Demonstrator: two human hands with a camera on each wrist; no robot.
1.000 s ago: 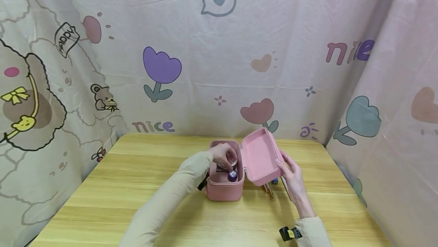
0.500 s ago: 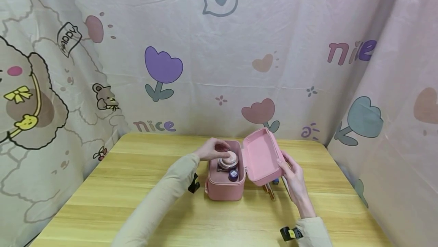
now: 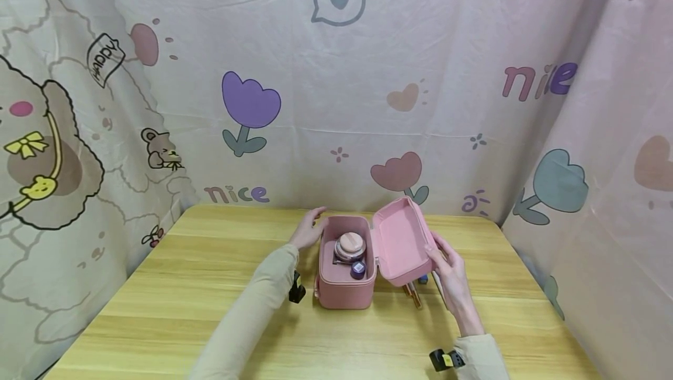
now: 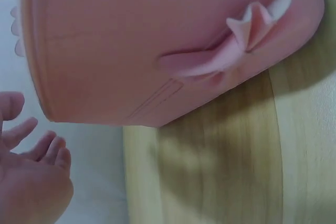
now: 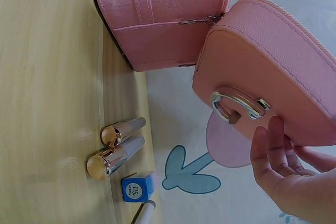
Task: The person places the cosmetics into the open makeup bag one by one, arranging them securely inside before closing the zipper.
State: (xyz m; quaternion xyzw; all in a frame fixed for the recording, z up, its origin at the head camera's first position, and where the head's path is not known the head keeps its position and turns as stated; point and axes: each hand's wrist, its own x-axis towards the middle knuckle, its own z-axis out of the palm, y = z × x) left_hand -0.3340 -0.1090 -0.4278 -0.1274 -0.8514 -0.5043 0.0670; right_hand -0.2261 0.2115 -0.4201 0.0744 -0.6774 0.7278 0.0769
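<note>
A pink cosmetic case stands on the table with its lid swung out to the right. Inside lie stacked round compacts and a small dark purple jar. My right hand holds the lid's right edge, thumb at the rim and fingers on the outside near the metal-trimmed handle. Beside the case's upper left edge is my left hand, holding nothing, its fingers loosely bent. In the left wrist view, those fingers appear apart from the pink wall with its bow.
Behind the lid, gold-capped tubes, a blue lipstick box and a white stick lie on the wooden table. A printed curtain hangs at the back and sides.
My left hand has come out of the case and moved left, past its edge, uncovering the compacts inside. My right hand keeps the lid in the same place.
</note>
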